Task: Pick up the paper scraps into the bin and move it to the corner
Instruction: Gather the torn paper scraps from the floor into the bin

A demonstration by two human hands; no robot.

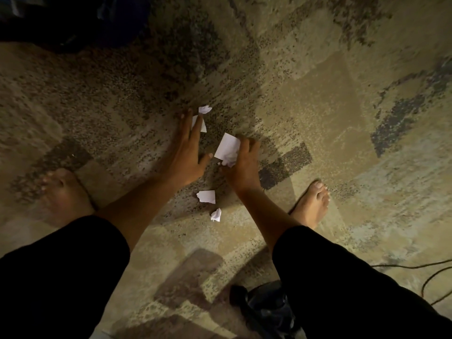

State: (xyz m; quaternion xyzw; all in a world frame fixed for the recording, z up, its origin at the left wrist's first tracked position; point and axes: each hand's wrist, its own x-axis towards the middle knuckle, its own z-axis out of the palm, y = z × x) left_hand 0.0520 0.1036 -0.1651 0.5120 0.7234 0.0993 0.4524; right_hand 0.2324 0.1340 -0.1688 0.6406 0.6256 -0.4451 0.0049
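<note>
White paper scraps lie on a patterned carpet (pixel 305 106). My right hand (pixel 242 167) grips a flat white scrap (pixel 227 148) together with a crumpled bit beneath it. My left hand (pixel 186 152) is flat with fingers spread, its fingertips over a small scrap (pixel 203 126); a crumpled scrap (pixel 205 109) lies just beyond them. Two more scraps rest nearer me between my arms: a torn piece (pixel 206 196) and a small crumpled one (pixel 216 215). A dark bin with a black liner (pixel 264 307) shows at the bottom edge, between my legs.
My bare feet stand on the carpet, the left foot (pixel 63 192) and the right foot (pixel 311 204). A dark cable (pixel 430 275) runs across the floor at lower right. Dark objects (pixel 61 18) fill the top left corner.
</note>
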